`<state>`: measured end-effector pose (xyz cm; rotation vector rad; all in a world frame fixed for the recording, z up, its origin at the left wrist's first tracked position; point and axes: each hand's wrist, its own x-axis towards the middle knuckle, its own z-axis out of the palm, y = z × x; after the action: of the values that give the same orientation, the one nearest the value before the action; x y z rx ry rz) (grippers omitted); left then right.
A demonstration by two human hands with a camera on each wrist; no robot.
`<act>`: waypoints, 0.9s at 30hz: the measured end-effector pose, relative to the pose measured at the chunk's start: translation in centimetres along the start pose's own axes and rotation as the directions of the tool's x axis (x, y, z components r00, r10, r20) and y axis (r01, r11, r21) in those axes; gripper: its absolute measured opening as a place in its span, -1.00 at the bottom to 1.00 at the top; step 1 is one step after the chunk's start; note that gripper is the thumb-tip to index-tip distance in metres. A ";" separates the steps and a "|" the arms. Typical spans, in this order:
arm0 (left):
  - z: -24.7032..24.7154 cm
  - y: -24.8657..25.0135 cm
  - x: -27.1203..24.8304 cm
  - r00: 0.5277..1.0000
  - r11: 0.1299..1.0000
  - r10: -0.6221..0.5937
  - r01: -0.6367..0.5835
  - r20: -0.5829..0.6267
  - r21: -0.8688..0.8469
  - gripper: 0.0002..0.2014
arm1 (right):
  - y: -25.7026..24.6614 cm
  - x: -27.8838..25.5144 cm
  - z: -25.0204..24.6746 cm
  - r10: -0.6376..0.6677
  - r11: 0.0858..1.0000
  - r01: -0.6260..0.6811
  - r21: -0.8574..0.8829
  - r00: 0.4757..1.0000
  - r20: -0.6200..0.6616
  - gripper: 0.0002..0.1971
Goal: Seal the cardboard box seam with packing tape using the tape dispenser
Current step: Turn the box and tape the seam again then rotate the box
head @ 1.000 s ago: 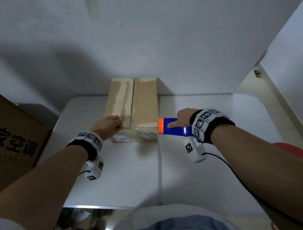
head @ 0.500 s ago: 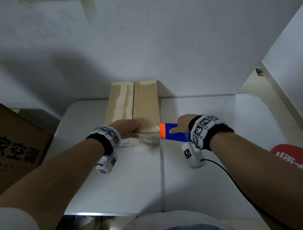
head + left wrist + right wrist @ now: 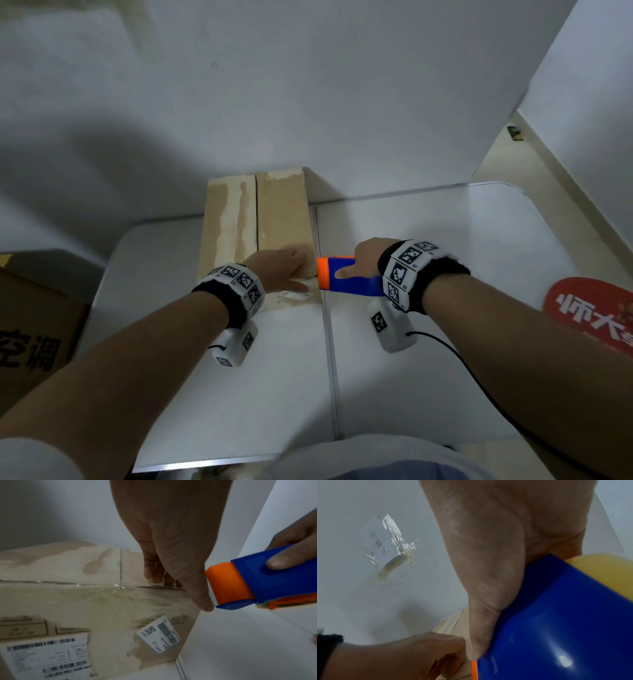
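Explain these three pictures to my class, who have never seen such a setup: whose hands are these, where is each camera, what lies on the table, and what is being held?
No machine here: a person works bare-handed, wearing cameras. One picture comes from the head, looking down; the other two from each wrist, looking along the fingers. On the white table stands a cardboard box with its top seam unsealed. The right hand grips a blue and orange tape dispenser beside the box's near corner. The left hand rests on the box top, its fingers curled at the near edge.
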<state>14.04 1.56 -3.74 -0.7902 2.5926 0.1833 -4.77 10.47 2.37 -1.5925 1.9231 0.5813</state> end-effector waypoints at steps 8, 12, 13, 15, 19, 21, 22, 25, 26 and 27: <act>-0.2 0.0 1.3 0.999 0.989 -0.024 0.028 0.026 -0.145 -0.60 | 2.4 0.2 1.5 -0.020 0.996 0.026 0.091 0.998 -0.059 -0.38; -0.1 0.1 1.3 0.998 0.987 -0.042 0.047 0.037 -0.150 -0.73 | 4.1 -0.4 1.9 -0.041 0.995 0.044 0.091 0.999 -0.034 -0.37; -0.1 0.1 1.2 0.998 0.987 -0.048 0.052 0.035 -0.152 -0.73 | 5.0 -0.6 1.7 -0.040 0.996 0.042 0.081 0.999 -0.031 -0.37; -0.3 0.1 1.2 0.997 0.987 -0.059 0.065 0.044 -0.149 -0.69 | 6.8 -0.9 1.4 -0.023 0.996 0.025 0.086 0.999 -0.026 -0.38; -0.7 0.5 1.2 0.997 0.990 -0.070 0.075 0.043 -0.123 -0.66 | 6.8 0.1 1.2 -0.004 0.998 0.008 0.065 0.998 -0.059 -0.41; -0.8 0.6 1.2 0.996 0.990 -0.075 0.079 0.044 -0.114 -0.64 | 5.9 0.9 1.9 0.011 0.998 -0.006 0.059 0.996 -0.089 -0.41; -0.7 0.6 1.2 0.996 0.990 -0.077 0.082 0.046 -0.112 -0.65 | 5.6 1.3 2.2 0.020 0.998 -0.014 0.065 0.995 -0.096 -0.41; -0.8 0.5 1.2 0.996 0.993 -0.076 0.080 0.050 -0.088 -0.69 | 4.5 2.4 2.8 0.038 0.996 -0.028 0.085 0.993 -0.112 -0.43; -0.8 0.6 1.2 0.996 0.994 -0.074 0.078 0.049 -0.082 -0.70 | 3.8 2.9 2.8 0.040 0.996 -0.031 0.079 0.993 -0.110 -0.44; -0.7 0.6 1.3 0.996 0.994 -0.069 0.073 0.048 -0.079 -0.71 | 3.0 3.4 2.8 0.035 0.997 -0.027 0.076 0.994 -0.104 -0.45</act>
<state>12.52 1.24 -3.63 -0.8956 2.5240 0.2827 -7.75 10.43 -2.06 -1.5767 2.0262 0.4405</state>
